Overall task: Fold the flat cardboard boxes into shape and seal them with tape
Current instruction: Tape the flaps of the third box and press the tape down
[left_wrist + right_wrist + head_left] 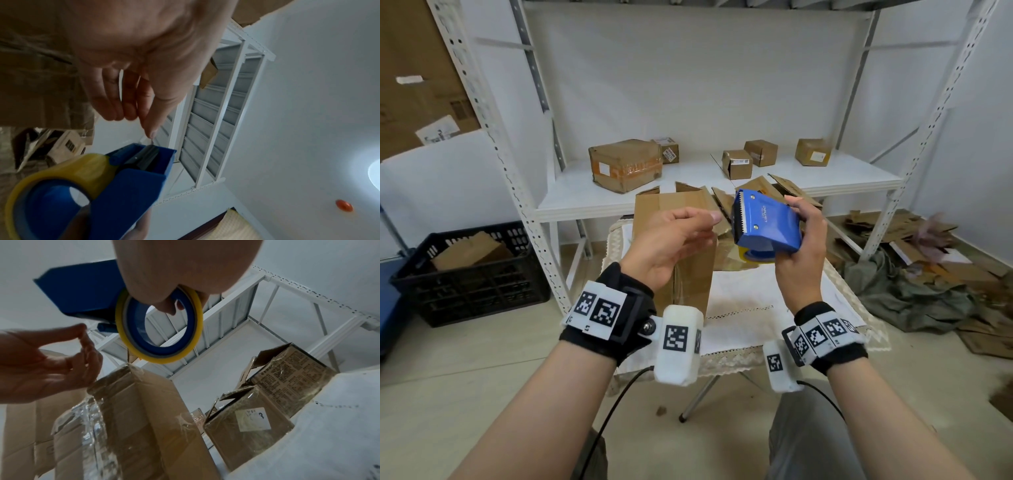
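My right hand [796,222] grips a blue tape dispenser [767,222] chest-high, toothed blade pointing left, fingers hooked through the core of its yellow tape roll [162,361]. My left hand [712,219] hovers just left of the blade, thumb and forefinger pinched on what looks like the clear tape end [151,139]. Below both hands a brown cardboard box [688,277] stands upright on the cloth-covered table [756,301], flaps up, with clear tape along one seam [90,418]. The dispenser [127,186] fills the bottom of the left wrist view.
A second open taped box [246,434] stands behind the first. The white metal shelf [722,178] beyond the table carries several closed boxes [625,164]. A black crate [472,274] sits on the floor left; flattened cardboard and grey cloth [914,274] lie right.
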`<state>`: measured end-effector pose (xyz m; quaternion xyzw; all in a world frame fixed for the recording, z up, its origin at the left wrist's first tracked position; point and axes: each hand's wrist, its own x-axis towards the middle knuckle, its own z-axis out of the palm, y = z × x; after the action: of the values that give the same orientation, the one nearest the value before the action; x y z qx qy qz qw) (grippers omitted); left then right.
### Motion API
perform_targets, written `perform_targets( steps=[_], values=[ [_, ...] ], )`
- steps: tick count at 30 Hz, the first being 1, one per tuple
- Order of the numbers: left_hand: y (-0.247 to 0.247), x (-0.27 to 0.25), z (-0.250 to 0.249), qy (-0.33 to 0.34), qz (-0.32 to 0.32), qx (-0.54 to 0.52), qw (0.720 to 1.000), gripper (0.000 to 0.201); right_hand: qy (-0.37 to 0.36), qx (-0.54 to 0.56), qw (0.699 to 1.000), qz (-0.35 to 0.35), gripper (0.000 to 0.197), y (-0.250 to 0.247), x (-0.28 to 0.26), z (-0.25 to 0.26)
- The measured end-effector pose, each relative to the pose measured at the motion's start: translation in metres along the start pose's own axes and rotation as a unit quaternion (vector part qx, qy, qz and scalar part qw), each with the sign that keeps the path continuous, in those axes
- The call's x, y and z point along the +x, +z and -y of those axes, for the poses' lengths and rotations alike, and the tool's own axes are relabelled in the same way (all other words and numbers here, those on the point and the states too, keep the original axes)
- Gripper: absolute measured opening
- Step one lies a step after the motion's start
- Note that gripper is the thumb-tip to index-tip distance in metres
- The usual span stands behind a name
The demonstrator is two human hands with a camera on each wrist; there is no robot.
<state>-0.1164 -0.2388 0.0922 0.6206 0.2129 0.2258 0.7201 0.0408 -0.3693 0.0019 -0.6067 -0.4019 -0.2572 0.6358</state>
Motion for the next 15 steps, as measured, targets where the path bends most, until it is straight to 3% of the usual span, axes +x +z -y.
perform_targets(
  steps=[5, 10, 15],
  values=[
    [0.000, 0.009, -0.006, 0.047, -0.040, 0.083, 0.995, 0.008, 0.009, 0.016, 0.997, 0.078, 0.083, -0.006, 0.001, -0.003],
    [0.004, 0.020, -0.018, 0.078, -0.032, 0.146, 0.986, 0.013, 0.014, 0.021, 0.996, 0.087, 0.074, -0.013, 0.001, 0.009],
    [0.010, 0.034, -0.030, 0.066, -0.017, 0.179, 0.981, 0.012, -0.002, -0.009, 0.996, 0.089, 0.075, -0.023, 0.005, 0.010]
  ],
)
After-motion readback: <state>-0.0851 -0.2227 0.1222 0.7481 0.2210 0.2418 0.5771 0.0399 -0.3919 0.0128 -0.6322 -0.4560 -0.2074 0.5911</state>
